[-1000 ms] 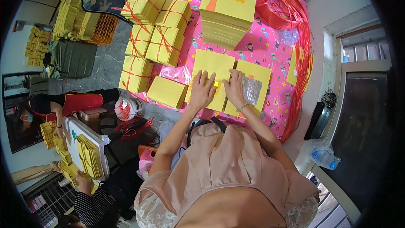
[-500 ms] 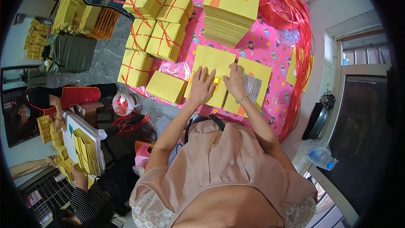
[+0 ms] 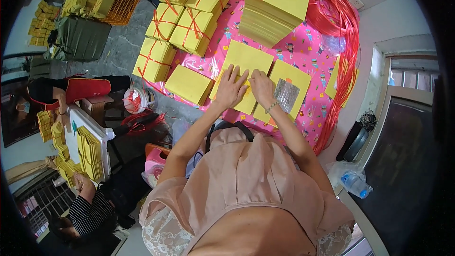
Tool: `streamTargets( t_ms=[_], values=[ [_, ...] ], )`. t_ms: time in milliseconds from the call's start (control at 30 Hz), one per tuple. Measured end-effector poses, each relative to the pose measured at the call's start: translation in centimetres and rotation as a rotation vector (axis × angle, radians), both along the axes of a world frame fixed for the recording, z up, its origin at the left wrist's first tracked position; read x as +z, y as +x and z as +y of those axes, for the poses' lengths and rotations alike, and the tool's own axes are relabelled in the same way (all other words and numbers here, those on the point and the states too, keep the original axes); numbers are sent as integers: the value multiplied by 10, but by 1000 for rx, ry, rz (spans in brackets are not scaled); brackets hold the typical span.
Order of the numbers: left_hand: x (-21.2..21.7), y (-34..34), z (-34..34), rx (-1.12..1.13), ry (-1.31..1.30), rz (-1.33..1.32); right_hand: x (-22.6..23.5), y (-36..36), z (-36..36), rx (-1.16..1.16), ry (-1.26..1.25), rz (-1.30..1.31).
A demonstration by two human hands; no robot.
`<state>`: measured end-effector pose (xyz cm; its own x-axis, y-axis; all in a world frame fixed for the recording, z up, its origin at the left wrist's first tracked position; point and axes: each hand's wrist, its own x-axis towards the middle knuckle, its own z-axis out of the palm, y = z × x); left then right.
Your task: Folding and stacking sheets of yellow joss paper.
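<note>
My left hand (image 3: 231, 87) lies flat with fingers spread on a yellow paper sheet (image 3: 245, 59) on the pink patterned table cover (image 3: 303, 50). My right hand (image 3: 262, 86) presses beside it, fingers curled over the edge of a second yellow sheet (image 3: 291, 78) that bears a silver foil square (image 3: 286, 96). Both sheets lie side by side, touching. A loose yellow stack (image 3: 189, 84) sits left of my left hand. A tall pile of yellow sheets (image 3: 277, 7) stands behind.
Several yellow bundles tied with red string (image 3: 192, 16) fill the table's left side. Red string coils (image 3: 334, 14) run along the right edge. Two other people work with yellow stacks (image 3: 90, 151) at a white table lower left. A water bottle (image 3: 355, 185) lies at right.
My hands have shifted slightly on the two sheets, and the silver foil square shows again after being covered half a second ago.
</note>
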<state>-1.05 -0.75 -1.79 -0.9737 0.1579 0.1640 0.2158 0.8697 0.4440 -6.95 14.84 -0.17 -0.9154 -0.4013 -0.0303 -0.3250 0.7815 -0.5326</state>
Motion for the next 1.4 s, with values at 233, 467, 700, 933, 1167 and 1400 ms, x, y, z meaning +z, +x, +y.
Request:
streamTargets(
  t_ms=[233, 467, 700, 933, 1167, 1400],
  values=[
    [-3, 4, -4, -5, 63, -27, -3, -2, 2, 19, -11, -3],
    [6, 12, -22, -13, -233, -70, 1, -6, -1, 26, 75, -23],
    [3, 10, -23, -7, -115, -41, -2, -5, -3, 22, 89, -16],
    [-5, 20, -30, -13, -58, -78, -12, -9, 2, 90, 36, 8],
    [3, 17, -23, 21, -67, -101, -7, -8, 7, 140, 85, 16],
    [9, 8, 9, 382, 408, 0, 7, -15, 12, 333, 92, 362]
  ],
)
